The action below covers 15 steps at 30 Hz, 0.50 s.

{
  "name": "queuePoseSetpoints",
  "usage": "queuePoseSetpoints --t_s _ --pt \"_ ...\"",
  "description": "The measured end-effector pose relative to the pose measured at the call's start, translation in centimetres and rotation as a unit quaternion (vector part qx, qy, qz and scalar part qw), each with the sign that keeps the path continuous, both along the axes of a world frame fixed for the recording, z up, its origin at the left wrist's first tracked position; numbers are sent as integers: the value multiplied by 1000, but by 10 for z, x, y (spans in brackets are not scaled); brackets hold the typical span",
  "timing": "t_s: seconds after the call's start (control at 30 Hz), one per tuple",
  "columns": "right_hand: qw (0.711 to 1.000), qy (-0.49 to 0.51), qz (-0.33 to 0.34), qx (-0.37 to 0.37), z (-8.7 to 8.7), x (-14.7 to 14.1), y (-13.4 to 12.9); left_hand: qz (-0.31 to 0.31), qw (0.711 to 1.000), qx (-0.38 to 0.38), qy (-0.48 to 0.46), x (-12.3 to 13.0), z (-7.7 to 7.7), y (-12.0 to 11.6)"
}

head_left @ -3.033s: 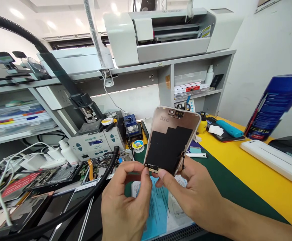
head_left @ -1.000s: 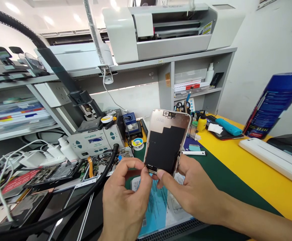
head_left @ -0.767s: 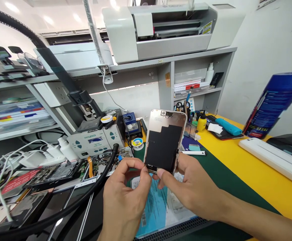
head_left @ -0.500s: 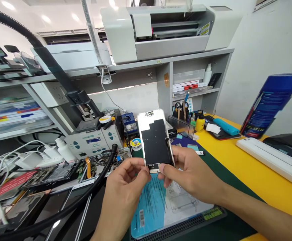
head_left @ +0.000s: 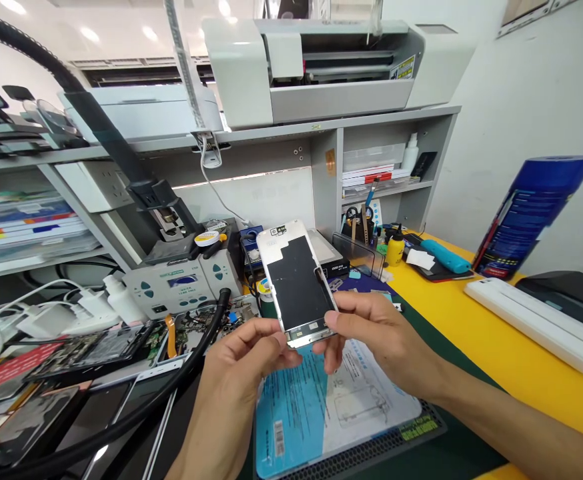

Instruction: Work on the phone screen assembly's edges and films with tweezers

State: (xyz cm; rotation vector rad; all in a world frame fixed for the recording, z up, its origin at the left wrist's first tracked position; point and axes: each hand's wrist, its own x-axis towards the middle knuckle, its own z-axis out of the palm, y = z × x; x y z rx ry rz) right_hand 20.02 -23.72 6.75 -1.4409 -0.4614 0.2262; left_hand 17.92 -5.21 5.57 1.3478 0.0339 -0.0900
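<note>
Between my two hands a phone screen assembly [head_left: 296, 280] is held up, its silver-white inner side with a large black panel facing me. My left hand [head_left: 251, 353] pinches its lower left corner between thumb and fingers. At the lower right edge, my right hand [head_left: 371, 327] grips it with the thumb on the front and fingers behind. A strip with small metal contacts shows along the bottom end. Below the hands lies a blue and white printed package [head_left: 296, 413] on a dark mat.
A hot-air station [head_left: 181, 287] stands at left behind circuit boards and several phones [head_left: 106, 427]. A black hose [head_left: 191, 373] curves across them. To the right are a yellow bottle [head_left: 395, 248], a blue spray can [head_left: 531, 213] and a long white device [head_left: 536, 323].
The screen assembly has shifted slightly left and tilted further left at its top. My right thumb has moved from the bottom strip to the lower right edge.
</note>
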Motion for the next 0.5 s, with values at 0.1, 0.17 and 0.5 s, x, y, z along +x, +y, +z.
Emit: queuePoseSetpoints --t_s 0.1,0.17,0.5 --pt "1000 1 -5 -3 0 1 0 10 1000 15 -7 0 -1 1" --pt "1000 -1 -6 -5 0 1 0 19 999 39 -10 1 -1 1" --pt "999 13 15 25 -1 3 -1 30 997 70 -26 2 -5 2"
